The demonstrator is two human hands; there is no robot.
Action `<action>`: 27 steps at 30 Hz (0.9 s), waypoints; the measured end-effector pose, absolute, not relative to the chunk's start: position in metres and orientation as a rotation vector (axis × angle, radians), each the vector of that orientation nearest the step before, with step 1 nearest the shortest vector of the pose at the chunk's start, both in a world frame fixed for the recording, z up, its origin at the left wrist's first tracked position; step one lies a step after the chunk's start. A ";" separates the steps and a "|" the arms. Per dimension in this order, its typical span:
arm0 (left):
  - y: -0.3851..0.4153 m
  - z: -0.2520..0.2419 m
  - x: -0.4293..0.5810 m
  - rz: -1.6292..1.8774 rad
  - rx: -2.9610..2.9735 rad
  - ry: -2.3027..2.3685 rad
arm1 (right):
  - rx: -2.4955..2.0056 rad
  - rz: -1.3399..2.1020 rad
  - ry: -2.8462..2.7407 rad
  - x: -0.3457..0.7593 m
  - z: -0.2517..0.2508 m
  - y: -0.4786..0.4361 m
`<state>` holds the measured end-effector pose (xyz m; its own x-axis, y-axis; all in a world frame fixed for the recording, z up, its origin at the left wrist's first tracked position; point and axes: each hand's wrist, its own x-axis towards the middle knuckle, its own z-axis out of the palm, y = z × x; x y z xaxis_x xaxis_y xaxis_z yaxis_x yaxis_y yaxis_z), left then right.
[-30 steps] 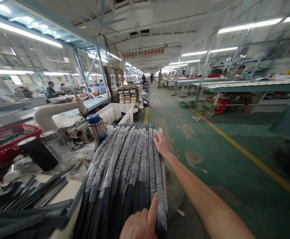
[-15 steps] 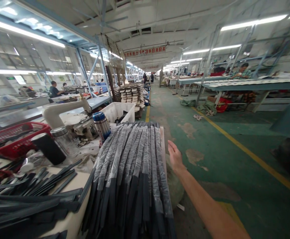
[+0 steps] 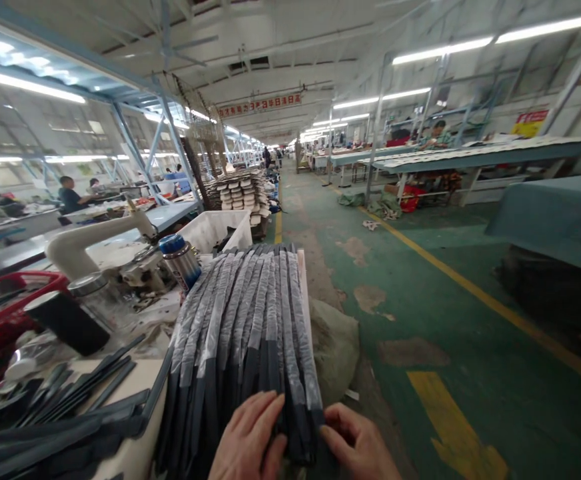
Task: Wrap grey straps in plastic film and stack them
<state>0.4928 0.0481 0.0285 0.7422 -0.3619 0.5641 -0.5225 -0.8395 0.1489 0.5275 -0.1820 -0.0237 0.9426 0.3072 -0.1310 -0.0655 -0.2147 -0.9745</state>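
Observation:
A row of long black strips [image 3: 250, 360], their upper parts wrapped in wrinkled clear plastic, drapes over the edge of the work table. My left hand [image 3: 250, 437] rests on the lower black ends, fingers stretched forward and thumb apart. At the right side of the row, my right hand [image 3: 358, 440] has its thumb and curled forefinger at the edge of the outermost strip, pinching its lower end. More loose black strips [image 3: 60, 427] lie in a heap on the table to the left.
A blue-capped flask [image 3: 180, 260], a black cylinder [image 3: 68, 321], a red basket [image 3: 18, 303] and a sewing machine [image 3: 100, 233] stand left. Behind the strips is a white bin [image 3: 240, 230]. A greenish sack [image 3: 335, 347] sits on the floor at right, beside a green aisle.
My right hand has come back from beyond the strips to their near right end. My left hand has entered view onto the strips. The view has turned right.

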 end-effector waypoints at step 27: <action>-0.008 0.061 0.632 0.121 2.968 -0.298 | -1.711 0.392 -0.156 0.541 -0.050 -0.160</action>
